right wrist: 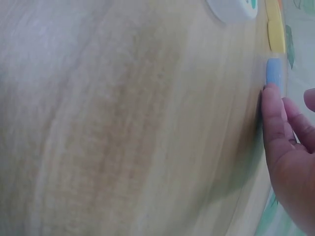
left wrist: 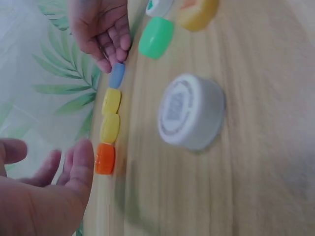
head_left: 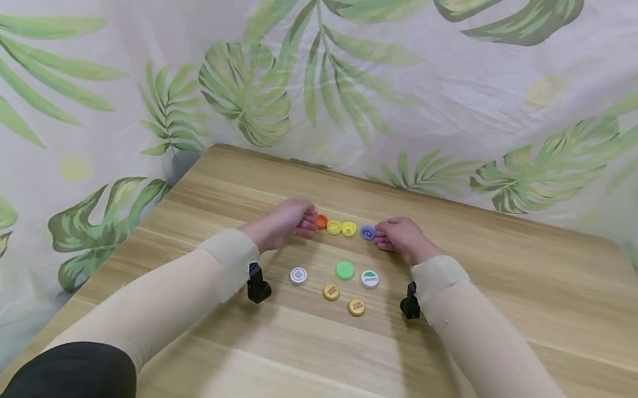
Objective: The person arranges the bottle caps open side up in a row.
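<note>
My left hand [head_left: 292, 222] is at the left end of a row of bottle caps, its fingertips right by the orange cap [left wrist: 105, 159]. Its thumb stands apart from the fingers, and nothing is gripped. Two yellow caps, the left one [head_left: 334, 228] and the right one [head_left: 348, 229], sit side by side to the right of the orange cap. At the other end, my right hand [head_left: 400, 236] has its extended fingertips against the blue cap [right wrist: 273, 72], thumb held away. A small gap separates the blue cap from the yellow ones.
Nearer me on the wooden table [head_left: 288, 366] lie a green cap [head_left: 344, 270], a white-and-green cap [head_left: 369, 279], a white cap [head_left: 298, 276] and two golden caps, one [head_left: 331, 292] left of the other [head_left: 356, 306]. A leaf-patterned cloth [head_left: 334, 63] hangs behind the table.
</note>
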Demonstrator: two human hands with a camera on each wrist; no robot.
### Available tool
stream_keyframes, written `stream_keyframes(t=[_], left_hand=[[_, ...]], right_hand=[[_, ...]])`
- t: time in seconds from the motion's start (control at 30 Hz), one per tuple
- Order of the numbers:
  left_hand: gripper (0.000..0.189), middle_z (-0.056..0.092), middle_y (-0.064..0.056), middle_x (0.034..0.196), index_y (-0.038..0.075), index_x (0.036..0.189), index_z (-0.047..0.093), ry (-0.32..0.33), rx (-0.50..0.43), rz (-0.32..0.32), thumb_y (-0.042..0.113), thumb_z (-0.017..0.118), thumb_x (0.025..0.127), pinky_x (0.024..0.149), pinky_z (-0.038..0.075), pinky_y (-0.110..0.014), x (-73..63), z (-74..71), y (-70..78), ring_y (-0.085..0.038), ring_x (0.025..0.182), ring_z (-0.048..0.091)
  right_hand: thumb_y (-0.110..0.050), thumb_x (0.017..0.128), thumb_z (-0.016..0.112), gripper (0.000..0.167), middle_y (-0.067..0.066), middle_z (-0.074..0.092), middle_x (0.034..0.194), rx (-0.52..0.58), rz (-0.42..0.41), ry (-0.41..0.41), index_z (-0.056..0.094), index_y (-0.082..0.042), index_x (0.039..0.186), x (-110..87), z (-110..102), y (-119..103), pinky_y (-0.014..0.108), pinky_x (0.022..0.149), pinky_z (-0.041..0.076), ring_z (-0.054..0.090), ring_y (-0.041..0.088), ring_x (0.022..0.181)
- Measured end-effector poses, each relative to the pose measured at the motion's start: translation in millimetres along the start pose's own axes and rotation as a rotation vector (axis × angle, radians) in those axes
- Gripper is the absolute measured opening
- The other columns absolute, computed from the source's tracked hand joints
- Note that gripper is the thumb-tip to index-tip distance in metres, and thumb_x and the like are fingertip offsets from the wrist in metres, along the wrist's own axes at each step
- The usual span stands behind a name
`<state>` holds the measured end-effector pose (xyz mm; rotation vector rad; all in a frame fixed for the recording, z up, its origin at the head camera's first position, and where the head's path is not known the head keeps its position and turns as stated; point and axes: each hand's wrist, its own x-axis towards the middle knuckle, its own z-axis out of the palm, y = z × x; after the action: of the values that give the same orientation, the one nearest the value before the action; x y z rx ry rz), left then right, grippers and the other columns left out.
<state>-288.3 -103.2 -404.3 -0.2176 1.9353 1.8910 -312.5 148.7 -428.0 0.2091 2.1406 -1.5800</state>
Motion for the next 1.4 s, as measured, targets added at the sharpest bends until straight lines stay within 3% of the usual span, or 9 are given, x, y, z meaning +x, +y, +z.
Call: stream_keyframes(t=[0.2,0.47,0.8,1.07,1.23,1.4], left_hand=[[0.034,0.06,-0.023,0.117,-0.017,0.129,0.054,-0.093,0.129,-0.012,0.005,0.041,0.107,0.103,0.052,-0.042,-1.7,3.6,-6.3,-0.025,0.097,0.06],[0.032,0.061,-0.021,0.118,-0.014,0.13,0.056,-0.137,0.239,-0.042,0.006,0.043,0.108,0.096,0.055,-0.038,5.5,11.6,-10.0,-0.022,0.095,0.061],[0.033,0.06,-0.018,0.118,-0.011,0.133,0.054,-0.128,0.236,-0.046,0.008,0.042,0.109,0.093,0.057,-0.034,13.1,16.3,-13.0,-0.022,0.098,0.062],[0.036,0.06,-0.022,0.127,-0.012,0.137,0.052,-0.129,0.228,-0.046,0.009,0.04,0.11,0.095,0.056,-0.034,12.4,17.3,-13.6,-0.026,0.107,0.063],[0.035,0.061,-0.022,0.123,-0.012,0.135,0.052,-0.142,0.195,-0.029,0.009,0.042,0.11,0.093,0.057,-0.035,10.2,10.5,-15.8,-0.025,0.103,0.063],[0.032,0.06,-0.017,0.111,-0.012,0.13,0.053,-0.143,0.203,-0.01,0.01,0.045,0.109,0.087,0.057,-0.033,1.0,-5.2,-20.7,-0.022,0.094,0.061]], right_hand=[[-0.01,0.108,0.049,0.038,0.014,0.063,0.11,-0.01,-0.005,-0.011,0.051,0.012,0.139,-5.1,1.2,-2.6,0.025,0.087,0.058,0.062,0.014,0.089],[-0.01,0.108,0.049,0.038,0.013,0.065,0.108,0.0,-0.014,-0.014,0.052,0.013,0.138,-3.9,0.4,-0.3,0.024,0.085,0.058,0.063,0.013,0.087],[-0.01,0.108,0.049,0.037,0.011,0.064,0.104,-0.002,-0.018,-0.026,0.053,0.013,0.137,-4.5,-0.4,-0.4,0.022,0.08,0.058,0.062,0.012,0.085],[-0.009,0.108,0.049,0.034,0.008,0.062,0.098,-0.002,-0.023,-0.044,0.055,0.013,0.133,-2.4,0.4,3.5,0.021,0.078,0.057,0.062,0.012,0.083],[-0.009,0.108,0.049,0.032,0.009,0.063,0.1,-0.001,-0.024,-0.032,0.054,0.012,0.131,-2.2,0.8,4.1,0.022,0.078,0.057,0.062,0.012,0.083],[-0.008,0.107,0.049,0.03,0.011,0.062,0.1,-0.012,-0.041,-0.043,0.055,0.013,0.128,-7.5,4.4,0.4,0.023,0.079,0.058,0.061,0.014,0.083]])
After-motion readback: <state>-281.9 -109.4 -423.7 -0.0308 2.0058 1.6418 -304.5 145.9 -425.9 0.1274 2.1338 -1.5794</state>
